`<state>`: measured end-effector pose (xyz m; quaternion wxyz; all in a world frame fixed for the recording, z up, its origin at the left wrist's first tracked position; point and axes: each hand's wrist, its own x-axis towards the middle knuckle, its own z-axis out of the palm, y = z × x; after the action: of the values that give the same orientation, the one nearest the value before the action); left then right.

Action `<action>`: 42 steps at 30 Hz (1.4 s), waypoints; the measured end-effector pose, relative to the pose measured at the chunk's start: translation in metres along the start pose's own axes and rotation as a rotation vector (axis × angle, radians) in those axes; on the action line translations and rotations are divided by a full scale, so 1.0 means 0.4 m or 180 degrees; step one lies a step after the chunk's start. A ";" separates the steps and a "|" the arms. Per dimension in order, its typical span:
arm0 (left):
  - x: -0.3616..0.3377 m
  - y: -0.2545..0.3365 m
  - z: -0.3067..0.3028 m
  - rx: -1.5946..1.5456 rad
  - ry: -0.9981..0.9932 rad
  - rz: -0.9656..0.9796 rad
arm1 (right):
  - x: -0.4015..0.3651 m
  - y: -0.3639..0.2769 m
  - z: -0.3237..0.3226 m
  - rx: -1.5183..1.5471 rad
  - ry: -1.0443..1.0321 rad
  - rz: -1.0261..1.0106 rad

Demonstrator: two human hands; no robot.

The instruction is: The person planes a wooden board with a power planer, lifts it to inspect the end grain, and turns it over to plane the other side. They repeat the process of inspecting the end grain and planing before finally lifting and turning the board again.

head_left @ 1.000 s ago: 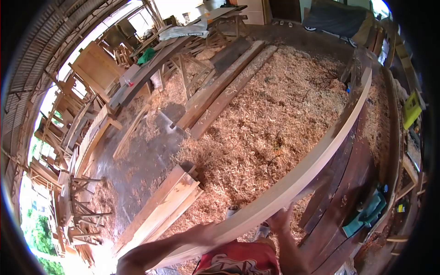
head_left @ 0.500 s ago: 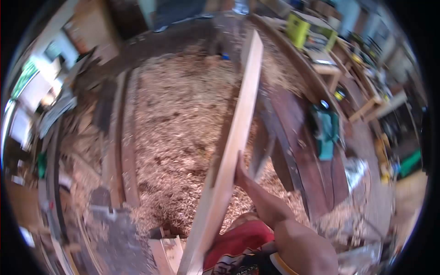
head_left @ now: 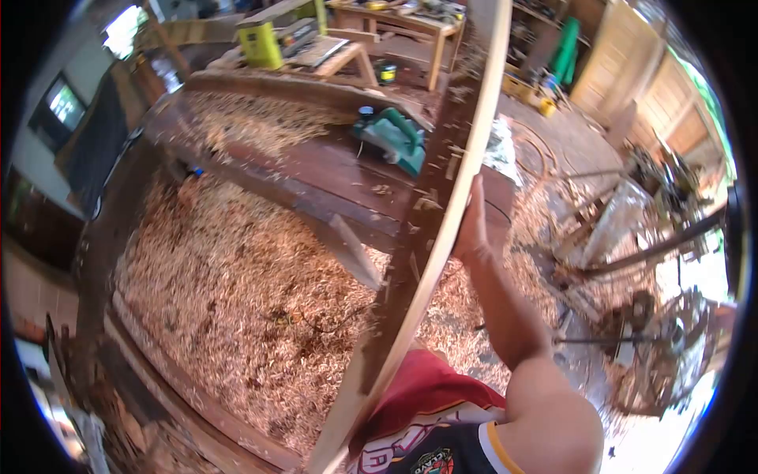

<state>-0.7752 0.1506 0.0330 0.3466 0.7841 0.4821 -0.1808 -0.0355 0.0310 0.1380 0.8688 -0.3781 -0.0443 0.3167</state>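
A long wooden plank (head_left: 483, 126) runs diagonally through the view, from the top right down to my body at the bottom. Its narrow edge is pale, and a dark brown surface dotted with shavings shows along its left side. My right hand (head_left: 472, 227) grips the plank about midway, the thumb side against the pale edge and the other fingers largely hidden behind it. My left hand is out of sight; the plank's lower end passes in front of my red shorts (head_left: 434, 387). Left of the plank, a teal power planer (head_left: 401, 136) rests on a dark wooden slab (head_left: 316, 170).
Wood shavings (head_left: 229, 284) cover the floor beneath the slab. A yellow-green machine (head_left: 260, 46) stands beyond it, near a wooden workbench (head_left: 438, 35). Timber beams (head_left: 189, 395) lie at lower left. Scrap wood and plastic (head_left: 612, 225) are heaped at right.
My view has turned to the right, so the slab and planer now appear further left. My right hand stays on the plank, which has swung round with me.
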 end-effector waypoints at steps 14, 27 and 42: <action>1.002 0.560 -0.644 0.1648 -0.0951 0.0966 | -0.354 0.128 -0.600 0.0976 0.2888 -0.1288; 1.441 1.487 -0.805 0.2353 0.0115 0.2182 | -0.250 0.391 -0.548 0.1910 0.4594 -0.1579; 1.881 1.554 -0.593 0.1827 0.0481 0.3001 | -0.081 0.422 -0.464 0.1332 0.5136 -0.2209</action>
<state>0.1138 0.6121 -0.0374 0.1269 0.9886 0.0341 -0.0735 -0.0898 -0.0179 -0.1041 0.7336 -0.2850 0.5256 -0.3232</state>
